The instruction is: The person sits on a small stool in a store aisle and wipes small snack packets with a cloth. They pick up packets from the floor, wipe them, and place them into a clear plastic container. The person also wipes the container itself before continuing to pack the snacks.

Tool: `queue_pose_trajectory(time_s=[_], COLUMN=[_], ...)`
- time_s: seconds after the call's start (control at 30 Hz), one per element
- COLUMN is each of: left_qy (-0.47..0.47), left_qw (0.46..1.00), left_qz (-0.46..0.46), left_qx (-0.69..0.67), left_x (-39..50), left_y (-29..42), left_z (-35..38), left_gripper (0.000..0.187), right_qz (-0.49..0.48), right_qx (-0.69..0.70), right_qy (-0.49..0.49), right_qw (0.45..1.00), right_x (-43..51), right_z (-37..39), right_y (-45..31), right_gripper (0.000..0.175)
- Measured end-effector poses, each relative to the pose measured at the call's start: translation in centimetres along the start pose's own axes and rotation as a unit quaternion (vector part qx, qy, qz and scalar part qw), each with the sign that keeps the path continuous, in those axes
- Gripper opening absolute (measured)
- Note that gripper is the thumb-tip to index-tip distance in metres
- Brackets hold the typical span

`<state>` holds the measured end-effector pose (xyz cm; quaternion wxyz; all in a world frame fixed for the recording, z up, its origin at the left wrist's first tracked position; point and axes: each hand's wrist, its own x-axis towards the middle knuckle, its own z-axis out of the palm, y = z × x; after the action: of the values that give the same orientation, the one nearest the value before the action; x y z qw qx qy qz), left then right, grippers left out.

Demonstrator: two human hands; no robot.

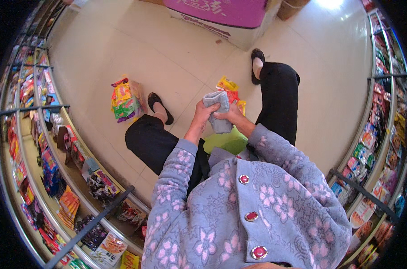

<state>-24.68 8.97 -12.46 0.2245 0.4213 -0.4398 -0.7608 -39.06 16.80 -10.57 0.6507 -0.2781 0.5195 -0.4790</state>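
A folded grey-blue cloth (218, 116) is held up in front of me between both hands. My left hand (204, 114) grips its left side, thumb pressed on the front. From the other side, my right hand (234, 116) pinches it, its thumb near the left one. Below the hands, between my legs, shows a lime-green plastic object (227, 141), partly covered by my arms and clothing; its kind is unclear. Just beyond the cloth, yellow and red snack packets (227, 84) lie on the floor, partly hidden by my right hand.
A clear bundle of colourful snack packets (125, 101) stands on the tiled floor (176, 60) by my left shoe (159, 107). Shelves of packaged snacks (48, 168) curve along the left, and more shelves (368, 144) along the right. A purple-topped display box (220, 13) stands ahead.
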Motion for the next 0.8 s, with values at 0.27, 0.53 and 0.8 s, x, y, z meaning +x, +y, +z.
queue_pose_trajectory(time_s=[0.27, 0.53, 0.8], left_qy=[0.110, 0.145, 0.142], left_qw=[0.979, 0.921, 0.894], left_qz=[-0.150, -0.239, -0.178], left_qx=[0.080, 0.273, 0.387], left_x=[4.1, 8.3, 9.4], left_y=[-7.5, -17.4, -18.7], left_z=[0.8, -3.1, -3.6], left_gripper=[0.039, 0.046, 0.051], right_qz=[0.149, 0.126, 0.132], right_qx=[-0.064, -0.007, 0.058], right_qy=[0.258, 0.426, 0.439], right_qw=[0.952, 0.896, 0.887], right_x=[1.7, 2.7, 3.2], right_z=[-3.3, -7.6, -7.0], right_y=[8.2, 9.6, 6.1], right_gripper=[0.035, 0.033, 0.031])
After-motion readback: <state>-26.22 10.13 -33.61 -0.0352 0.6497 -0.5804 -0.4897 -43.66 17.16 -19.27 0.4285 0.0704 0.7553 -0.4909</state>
